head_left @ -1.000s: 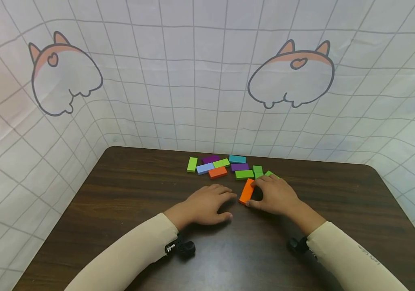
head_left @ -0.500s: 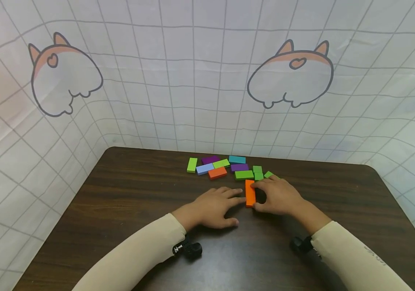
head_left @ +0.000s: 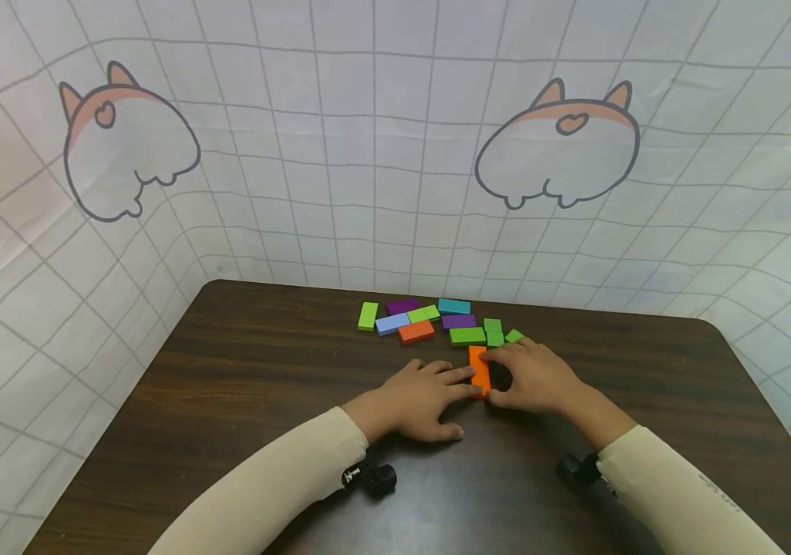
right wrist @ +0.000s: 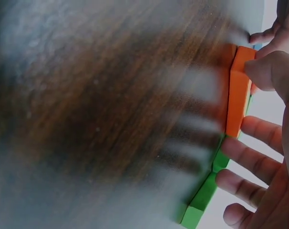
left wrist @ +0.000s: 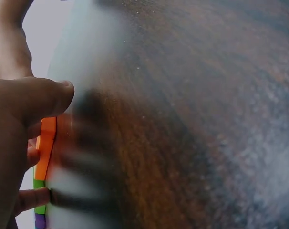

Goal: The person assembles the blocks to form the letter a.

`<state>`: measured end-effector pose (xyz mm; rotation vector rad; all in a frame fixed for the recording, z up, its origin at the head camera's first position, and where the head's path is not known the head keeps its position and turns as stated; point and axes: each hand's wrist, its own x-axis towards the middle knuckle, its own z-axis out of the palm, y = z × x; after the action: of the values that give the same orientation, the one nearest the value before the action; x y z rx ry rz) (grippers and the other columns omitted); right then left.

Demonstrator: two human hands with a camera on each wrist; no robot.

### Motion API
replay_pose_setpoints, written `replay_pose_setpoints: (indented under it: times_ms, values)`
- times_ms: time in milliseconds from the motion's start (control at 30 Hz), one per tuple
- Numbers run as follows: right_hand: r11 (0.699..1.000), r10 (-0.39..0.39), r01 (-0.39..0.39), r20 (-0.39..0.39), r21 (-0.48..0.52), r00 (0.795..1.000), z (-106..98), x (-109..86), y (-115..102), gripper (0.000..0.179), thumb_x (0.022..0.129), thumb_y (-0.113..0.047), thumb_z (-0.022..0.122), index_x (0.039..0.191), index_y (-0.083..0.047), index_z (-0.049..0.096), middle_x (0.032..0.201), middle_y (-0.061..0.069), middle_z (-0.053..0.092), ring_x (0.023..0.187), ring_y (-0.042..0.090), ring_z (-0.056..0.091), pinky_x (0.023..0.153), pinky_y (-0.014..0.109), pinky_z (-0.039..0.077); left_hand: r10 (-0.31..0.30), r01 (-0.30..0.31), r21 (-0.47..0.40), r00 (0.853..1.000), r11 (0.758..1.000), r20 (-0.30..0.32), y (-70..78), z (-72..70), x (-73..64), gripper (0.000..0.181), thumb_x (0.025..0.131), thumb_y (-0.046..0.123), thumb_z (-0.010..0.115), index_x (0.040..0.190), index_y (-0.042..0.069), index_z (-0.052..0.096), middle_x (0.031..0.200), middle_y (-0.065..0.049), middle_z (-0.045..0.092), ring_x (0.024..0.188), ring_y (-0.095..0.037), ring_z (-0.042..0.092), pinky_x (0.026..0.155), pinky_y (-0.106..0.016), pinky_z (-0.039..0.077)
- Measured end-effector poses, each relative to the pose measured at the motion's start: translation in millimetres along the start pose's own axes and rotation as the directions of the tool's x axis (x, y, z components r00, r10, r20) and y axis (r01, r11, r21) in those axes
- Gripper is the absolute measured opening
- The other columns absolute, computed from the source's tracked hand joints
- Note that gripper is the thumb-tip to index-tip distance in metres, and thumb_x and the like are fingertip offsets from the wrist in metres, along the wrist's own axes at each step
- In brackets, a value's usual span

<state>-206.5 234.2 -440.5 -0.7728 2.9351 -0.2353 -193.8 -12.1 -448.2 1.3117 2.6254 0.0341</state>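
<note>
An orange rectangular block lies flat on the table, pointing away from me, its length between my two hands. My right hand holds it from the right, index finger near its far end and thumb at its near end. From the left, my left hand reaches over with extended fingers, and two fingertips touch the block. The right wrist view shows the thumb against the orange block, the other fingers spread beside green blocks. In the left wrist view, the orange block is partly hidden behind the fingers.
Beyond the hands lie several flat blocks: a lime one, a light blue one, a red-orange one, a teal one, a purple one and a green one. A patterned white curtain surrounds the dark table.
The orange block has turned from slanted to nearly straight and shifted slightly right, with my right hand on it. My left hand has moved right until its fingertips reach the block.
</note>
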Motion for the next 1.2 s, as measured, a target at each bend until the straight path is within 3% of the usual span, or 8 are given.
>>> replay_pose_setpoints:
  times_ms: [133, 267, 400, 567, 1000, 1200]
  values:
    - [1.000, 0.001, -0.001, 0.007, 0.006, 1.000, -1, -1.5, 1, 0.064, 0.087, -0.048, 0.074, 0.140, -0.015, 0.063, 0.139, 0.015, 0.060, 0.132, 0.044, 0.049, 0.106, 0.068, 0.036, -0.005, 0.005, 0.014, 1.000, 1.000, -0.009, 0.5, 0.3, 1.6, 0.072, 0.097, 0.061, 0.058, 0.160, 0.037, 0.034, 0.168, 0.009, 0.023, 0.150, -0.024, 0.029, 0.115, -0.060, 0.028]
    - [0.999, -0.001, 0.001, -0.005, 0.039, 1.000, -4, -2.1, 5, 0.060, 0.088, -0.049, 0.074, 0.138, -0.017, 0.065, 0.136, 0.015, 0.060, 0.127, 0.041, 0.052, 0.101, 0.064, 0.043, -0.007, 0.007, 0.031, 1.000, 0.999, -0.013, 1.0, -0.1, 3.1, 0.072, 0.096, 0.061, 0.059, 0.160, 0.036, 0.036, 0.167, 0.010, 0.025, 0.149, -0.023, 0.031, 0.114, -0.058, 0.030]
    - [0.998, 0.007, -0.002, -0.079, 0.060, 0.997, -8, 0.5, 13, 0.055, 0.089, -0.045, 0.075, 0.135, -0.014, 0.068, 0.132, 0.014, 0.062, 0.123, 0.037, 0.053, 0.099, 0.060, 0.046, -0.013, 0.013, 0.048, 1.000, 0.999, -0.007, 2.3, -2.4, 3.7, 0.071, 0.096, 0.061, 0.059, 0.159, 0.037, 0.037, 0.167, 0.010, 0.026, 0.148, -0.021, 0.033, 0.113, -0.054, 0.033]
    - [0.999, 0.005, 0.000, -0.154, 0.034, 0.988, -12, 8.6, 24, 0.050, 0.091, -0.038, 0.076, 0.131, -0.009, 0.069, 0.134, 0.015, 0.062, 0.128, 0.040, 0.049, 0.104, 0.061, 0.041, -0.020, 0.020, 0.054, 1.000, 0.998, 0.000, 3.1, -3.6, 3.0, 0.069, 0.096, 0.059, 0.059, 0.158, 0.038, 0.037, 0.167, 0.010, 0.026, 0.148, -0.021, 0.033, 0.112, -0.052, 0.034]
    - [0.999, 0.028, -0.025, -0.106, 0.028, 0.994, -7, 24.7, 37, 0.040, 0.093, -0.032, 0.075, 0.126, -0.009, 0.072, 0.131, 0.013, 0.065, 0.126, 0.041, 0.050, 0.104, 0.061, 0.041, -0.015, 0.015, 0.049, 1.000, 0.999, -0.003, 2.0, -3.3, 4.0, 0.070, 0.096, 0.059, 0.059, 0.159, 0.037, 0.037, 0.167, 0.010, 0.025, 0.148, -0.022, 0.033, 0.112, -0.053, 0.034]
    - [1.000, 0.009, -0.007, -0.120, 0.011, 0.993, -6, 26.9, 39, 0.034, 0.092, -0.028, 0.077, 0.120, -0.010, 0.075, 0.126, 0.011, 0.068, 0.125, 0.040, 0.051, 0.104, 0.059, 0.042, -0.014, 0.015, 0.055, 1.000, 0.998, -0.009, 1.9, -2.4, 4.2, 0.069, 0.096, 0.059, 0.059, 0.158, 0.037, 0.038, 0.167, 0.010, 0.026, 0.148, -0.020, 0.033, 0.112, -0.052, 0.034]
